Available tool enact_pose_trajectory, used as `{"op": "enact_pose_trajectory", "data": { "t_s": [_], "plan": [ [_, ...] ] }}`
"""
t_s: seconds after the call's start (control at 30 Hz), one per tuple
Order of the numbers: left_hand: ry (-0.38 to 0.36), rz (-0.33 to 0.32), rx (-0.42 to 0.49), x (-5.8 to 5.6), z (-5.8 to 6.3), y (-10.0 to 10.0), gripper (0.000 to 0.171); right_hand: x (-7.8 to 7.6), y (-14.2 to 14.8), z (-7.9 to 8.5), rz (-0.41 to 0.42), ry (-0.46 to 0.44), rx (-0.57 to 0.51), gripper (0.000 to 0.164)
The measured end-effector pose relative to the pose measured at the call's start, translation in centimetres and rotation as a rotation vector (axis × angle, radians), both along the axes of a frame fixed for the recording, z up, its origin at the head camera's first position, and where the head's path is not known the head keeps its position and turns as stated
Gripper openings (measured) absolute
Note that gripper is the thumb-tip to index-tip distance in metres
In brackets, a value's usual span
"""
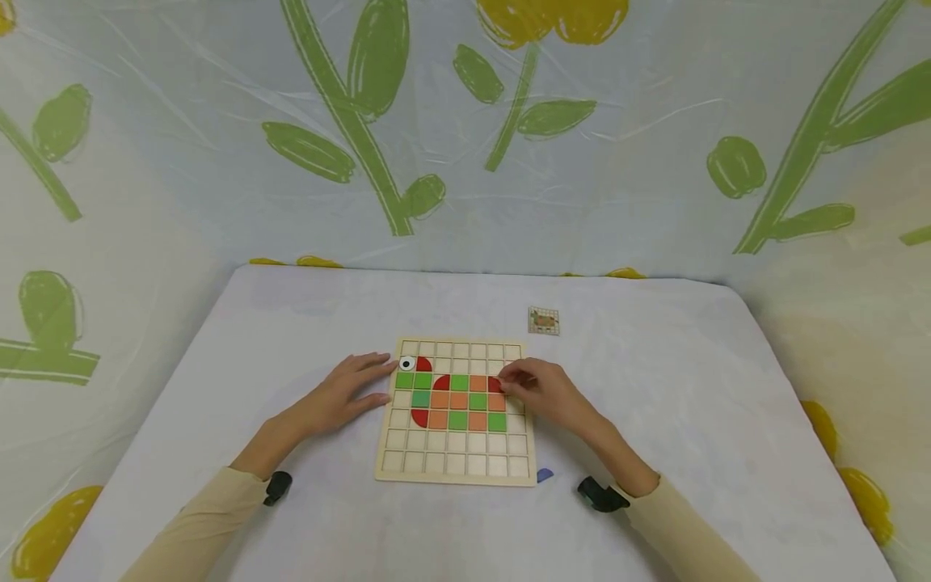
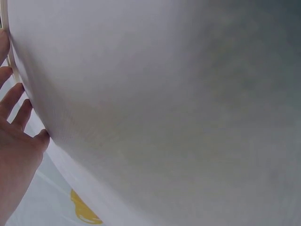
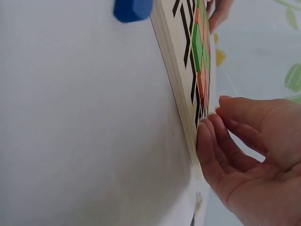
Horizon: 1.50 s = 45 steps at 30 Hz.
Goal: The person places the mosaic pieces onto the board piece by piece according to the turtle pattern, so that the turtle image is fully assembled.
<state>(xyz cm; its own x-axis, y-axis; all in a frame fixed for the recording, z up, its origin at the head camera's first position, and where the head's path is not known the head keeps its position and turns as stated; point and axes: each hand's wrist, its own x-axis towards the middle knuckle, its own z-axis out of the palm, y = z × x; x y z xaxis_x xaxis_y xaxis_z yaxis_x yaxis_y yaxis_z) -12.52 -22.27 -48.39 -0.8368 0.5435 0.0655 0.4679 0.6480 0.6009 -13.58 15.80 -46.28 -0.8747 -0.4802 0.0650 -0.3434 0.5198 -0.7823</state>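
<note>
A square wooden grid board [image 1: 454, 462] lies on the table, its cells partly filled with flat green, orange and red tiles and a white eye tile [image 1: 406, 364]. My left hand [image 1: 342, 396] has its fingers spread, tips at the board's left edge; its fingers also show at the left of the left wrist view. At the board's right side, my right hand [image 1: 541, 390] pinches a red quarter-circle tile [image 1: 494, 384] with thumb and fingertips, at the end of the upper tile row. Fingertips partly cover that tile. In the right wrist view, the curled fingers [image 3: 207, 146] rest by the board's edge.
A small picture card [image 1: 544, 321] lies behind the board to the right. A blue piece [image 1: 545, 475] sits beside the board's near right corner. White cloth covers the table, and a flower-patterned sheet [image 1: 618, 194] hangs behind and at both sides.
</note>
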Motion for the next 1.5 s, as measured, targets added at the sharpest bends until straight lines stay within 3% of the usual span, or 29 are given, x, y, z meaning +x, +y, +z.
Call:
{"op": "enact_pose_trajectory", "data": {
  "t_s": [0.27,0.6,1.0,1.5],
  "plan": [
    [-0.008,0.003,-0.005,-0.2,-0.2,-0.1,0.058,2.1,1.8,0.3,-0.006,-0.021,-0.005,0.017],
    [0.016,0.009,-0.010,0.1,0.0,-0.3,0.057,5.2,4.1,0.4,0.028,-0.028,0.012,0.018],
    [0.027,0.006,-0.006,0.1,0.0,-0.4,0.057,7.8,5.8,0.2,0.096,-0.031,0.024,0.020],
    [-0.001,0.004,-0.012,-0.2,0.1,0.1,0.058,9.0,6.8,-0.3,0.208,-0.030,-0.017,0.014]
  ]
}}
